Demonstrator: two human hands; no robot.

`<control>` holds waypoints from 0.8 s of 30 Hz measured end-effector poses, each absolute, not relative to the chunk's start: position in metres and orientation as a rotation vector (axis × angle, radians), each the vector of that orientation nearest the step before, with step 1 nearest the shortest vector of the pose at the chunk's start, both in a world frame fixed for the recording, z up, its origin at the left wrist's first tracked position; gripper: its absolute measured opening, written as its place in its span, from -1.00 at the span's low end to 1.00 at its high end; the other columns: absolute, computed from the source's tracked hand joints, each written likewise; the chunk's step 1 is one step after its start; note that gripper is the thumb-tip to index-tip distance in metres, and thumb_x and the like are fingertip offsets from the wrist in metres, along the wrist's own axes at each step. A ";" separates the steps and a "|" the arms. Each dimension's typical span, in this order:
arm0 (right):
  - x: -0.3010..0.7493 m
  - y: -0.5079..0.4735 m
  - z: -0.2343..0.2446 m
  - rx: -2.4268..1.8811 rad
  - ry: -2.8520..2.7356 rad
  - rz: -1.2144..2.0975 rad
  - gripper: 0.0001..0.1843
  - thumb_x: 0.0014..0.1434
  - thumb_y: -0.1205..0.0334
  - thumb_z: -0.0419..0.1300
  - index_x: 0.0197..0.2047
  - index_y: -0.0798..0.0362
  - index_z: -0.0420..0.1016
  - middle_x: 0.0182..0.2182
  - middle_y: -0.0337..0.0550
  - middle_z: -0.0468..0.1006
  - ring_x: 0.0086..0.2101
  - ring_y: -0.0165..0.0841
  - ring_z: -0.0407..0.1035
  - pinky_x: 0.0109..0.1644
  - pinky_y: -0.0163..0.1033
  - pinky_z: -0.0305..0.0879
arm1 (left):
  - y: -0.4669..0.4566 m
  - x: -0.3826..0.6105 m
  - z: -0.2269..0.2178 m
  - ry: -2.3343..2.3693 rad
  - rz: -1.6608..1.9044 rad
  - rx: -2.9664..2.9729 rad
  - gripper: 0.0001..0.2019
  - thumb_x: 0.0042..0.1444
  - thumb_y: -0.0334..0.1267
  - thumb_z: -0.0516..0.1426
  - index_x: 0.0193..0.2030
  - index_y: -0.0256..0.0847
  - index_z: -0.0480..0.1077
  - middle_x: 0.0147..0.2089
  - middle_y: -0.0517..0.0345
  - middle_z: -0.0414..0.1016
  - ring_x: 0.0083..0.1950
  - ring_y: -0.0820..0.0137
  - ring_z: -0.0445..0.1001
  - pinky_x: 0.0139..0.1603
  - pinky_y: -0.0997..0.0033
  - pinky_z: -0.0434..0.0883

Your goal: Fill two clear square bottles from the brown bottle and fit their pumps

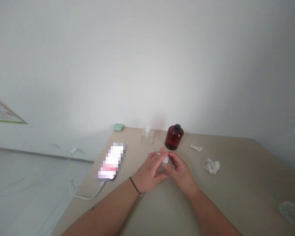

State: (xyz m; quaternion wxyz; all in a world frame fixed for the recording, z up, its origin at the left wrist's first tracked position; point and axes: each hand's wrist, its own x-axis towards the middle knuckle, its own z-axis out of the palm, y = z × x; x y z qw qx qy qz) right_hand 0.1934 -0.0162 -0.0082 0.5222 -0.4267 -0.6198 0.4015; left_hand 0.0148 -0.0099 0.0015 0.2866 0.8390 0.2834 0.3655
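Both hands meet around a small clear bottle (165, 159) with a white top, standing low over the table. My left hand (149, 173) curls round its left side, with its fingers reaching over the far side and the top. My right hand (182, 172) grips it from the right, thumb in front and fingers behind. The hands hide most of the bottle's body. Just beyond them stands a dark red-brown bottle (174, 137) with a black cap. A clear square bottle (147, 137) with a white nozzle stands to its left.
On the left of the table (142, 216) lies a lit phone (112, 160) with a white cable (88, 198). A green case (118, 127) sits at the back left corner. Crumpled tissue (211, 166) and a white scrap (196, 148) lie right. Clear plastic (292, 213) is at the right edge.
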 end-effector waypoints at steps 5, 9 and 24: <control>0.194 -0.018 -0.001 -1.042 -1.571 0.888 -0.68 0.18 0.01 0.26 -0.03 -0.06 0.54 -0.04 -0.06 0.58 -0.01 -0.12 0.44 0.16 0.06 0.31 | -0.010 0.015 0.002 0.763 0.975 2.242 -0.17 0.12 -0.39 0.25 0.44 -0.01 -0.07 0.48 -0.10 0.01 0.41 0.06 0.07 0.38 -0.21 0.14; 0.196 -0.018 -0.001 -1.022 -1.591 0.902 -0.64 0.21 0.01 0.23 0.04 -0.08 0.51 0.04 -0.05 0.54 0.06 -0.10 0.40 0.20 0.08 0.27 | -0.010 0.015 0.001 0.755 0.976 2.248 -0.17 0.15 -0.37 0.24 0.45 0.00 -0.11 0.48 -0.10 0.01 0.42 0.07 0.05 0.38 -0.22 0.12; 0.191 -0.020 -0.002 -1.029 -1.514 0.938 -0.62 0.11 0.01 0.31 -0.03 -0.04 0.43 -0.09 -0.07 0.56 -0.05 -0.13 0.44 0.11 0.02 0.32 | -0.012 0.015 0.003 0.757 0.973 2.222 -0.14 0.14 -0.41 0.23 0.46 0.03 -0.14 0.46 -0.09 0.05 0.40 0.07 0.09 0.38 -0.20 0.14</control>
